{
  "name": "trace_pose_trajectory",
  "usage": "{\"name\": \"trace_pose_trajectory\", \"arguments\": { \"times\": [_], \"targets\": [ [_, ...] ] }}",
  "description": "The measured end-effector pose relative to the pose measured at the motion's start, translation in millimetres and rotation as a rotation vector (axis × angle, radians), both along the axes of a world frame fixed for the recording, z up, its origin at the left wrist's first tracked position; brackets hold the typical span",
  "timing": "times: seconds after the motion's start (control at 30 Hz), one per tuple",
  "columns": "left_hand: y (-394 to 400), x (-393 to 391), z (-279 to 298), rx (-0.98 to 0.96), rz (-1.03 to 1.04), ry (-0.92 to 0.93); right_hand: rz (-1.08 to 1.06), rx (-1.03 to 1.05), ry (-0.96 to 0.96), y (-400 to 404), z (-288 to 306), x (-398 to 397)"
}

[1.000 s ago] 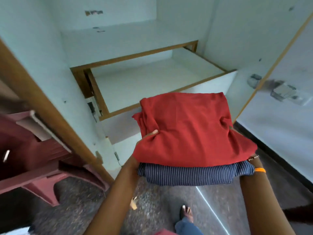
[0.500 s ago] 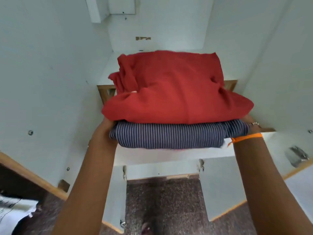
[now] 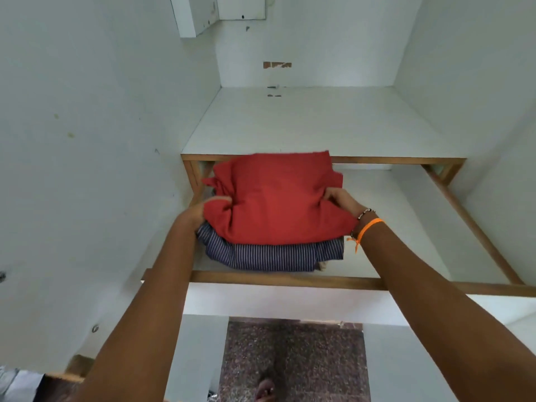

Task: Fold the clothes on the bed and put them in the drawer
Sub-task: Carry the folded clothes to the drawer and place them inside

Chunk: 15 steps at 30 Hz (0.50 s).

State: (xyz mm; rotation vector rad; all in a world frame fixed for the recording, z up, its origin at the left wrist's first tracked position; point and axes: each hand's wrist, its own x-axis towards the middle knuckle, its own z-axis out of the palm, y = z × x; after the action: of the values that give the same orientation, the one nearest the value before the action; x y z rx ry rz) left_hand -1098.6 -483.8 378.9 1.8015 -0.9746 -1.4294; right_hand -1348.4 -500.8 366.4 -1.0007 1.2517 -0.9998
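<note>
Head view: clothes stack (image 3: 275,216) now lowered inside drawer (image 3: 319,281).

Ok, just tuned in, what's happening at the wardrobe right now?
A person holds a stack of two folded clothes, a red cloth on a navy white-striped shirt, inside the open white wood-edged drawer. The left hand and right hand grip its sides, on its left part.

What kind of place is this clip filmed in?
Most likely a home bedroom, at a built-in white wardrobe: an open drawer with wooden edges, folded clothes, a red garment over a striped one, held in both hands, and speckled stone floor below.
</note>
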Motion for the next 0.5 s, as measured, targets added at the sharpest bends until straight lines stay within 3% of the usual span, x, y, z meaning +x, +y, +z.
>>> {"name": "trace_pose_trajectory", "arguments": {
  "times": [0.1, 0.17, 0.23, 0.33, 0.4, 0.43, 0.5],
  "targets": [
    [-5.1, 20.0, -15.4, 0.017, -0.091, -0.034, 0.126, 0.168, 0.130, -3.8, -23.3, 8.1],
    [-16.5, 22.4, -12.9, -0.010, -0.203, -0.143, 0.192, 0.256, 0.191, -10.0, -25.1, 3.8],
    [-20.4, 21.0, -7.8, -0.028, -0.300, -0.373, 0.231, 0.284, 0.352, -13.8, -13.0, -1.4],
    [-20.4, 15.7, 0.6, -0.286, -0.264, -0.701, 0.058, 0.141, 0.721, -17.4, 1.8, -5.9],
    [-14.8, 1.8, 7.1, -0.504, -0.278, -0.829, 0.057, -0.033, 0.843, -10.1, 9.7, -2.1],
    [-13.9, -5.4, 6.9, -0.538, -0.359, -0.905, 0.133, -0.086, 0.884, -6.4, 11.3, 1.5],
    [-11.8, -18.6, -1.6, -0.404, -0.550, -1.000, 0.345, -0.080, 0.973, 1.1, 11.3, 10.9]
  ]
}}
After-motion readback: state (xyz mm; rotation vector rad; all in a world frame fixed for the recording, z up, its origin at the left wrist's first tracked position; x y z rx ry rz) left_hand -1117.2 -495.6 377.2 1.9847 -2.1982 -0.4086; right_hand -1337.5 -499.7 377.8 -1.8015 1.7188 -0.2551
